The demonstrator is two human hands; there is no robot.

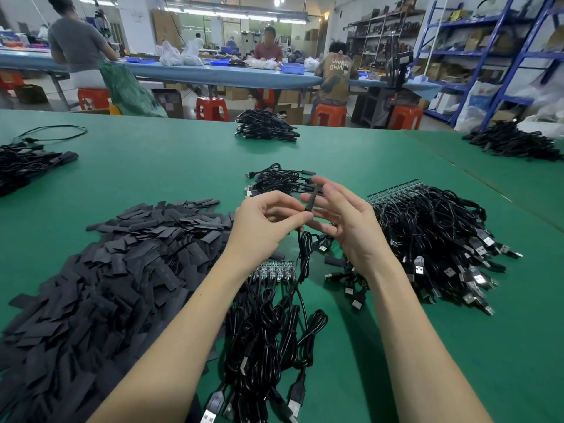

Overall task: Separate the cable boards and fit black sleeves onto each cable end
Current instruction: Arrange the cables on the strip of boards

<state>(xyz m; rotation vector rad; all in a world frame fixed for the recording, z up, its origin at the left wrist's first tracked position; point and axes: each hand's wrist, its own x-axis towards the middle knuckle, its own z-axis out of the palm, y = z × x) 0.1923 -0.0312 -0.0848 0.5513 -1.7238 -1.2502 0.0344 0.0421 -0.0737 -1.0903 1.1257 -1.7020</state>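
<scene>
Black sleeve (310,199) between left-hand fingers (297,220)

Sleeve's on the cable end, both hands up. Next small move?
Probably lay the cable on the small pile behind. The sleeve looks seated; left hand pinches the cable below it, right hand open beside it.

Your forearms reach forward over the green table (152,166) and converge, wrists nearly level. Your left hand (262,224) shows its back, fingers curled, thumb and forefinger pinching the lower end of the black sleeve (310,200). Your right hand (341,218) stands just right of that sleeve, palm facing left, fingers mostly straight and spread, fingertips beside its upper part.
</scene>
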